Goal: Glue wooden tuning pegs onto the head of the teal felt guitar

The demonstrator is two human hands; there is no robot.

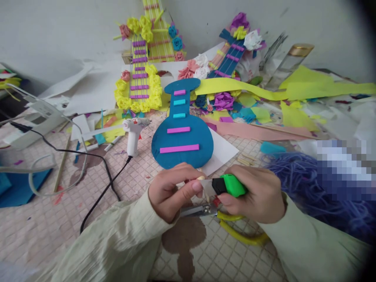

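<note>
My left hand is closed, thumb against forefinger, on a thin wooden stick whose pale end shows at the fingertips. My right hand grips a green and black utility knife, its blade pointing left and meeting the stick at my left fingertips. Just beyond both hands lies a blue cardboard guitar with pink and light-blue strips across its neck and body. Under the hands rest scissors with yellow handles, their blades partly hidden by my left hand.
A white glue gun stands left of the guitar, its black cord running toward me. Behind are decorated guitars, a yellow one and a blue one. Paper scraps, a glass jar and blue yarn lie right; a power strip, left.
</note>
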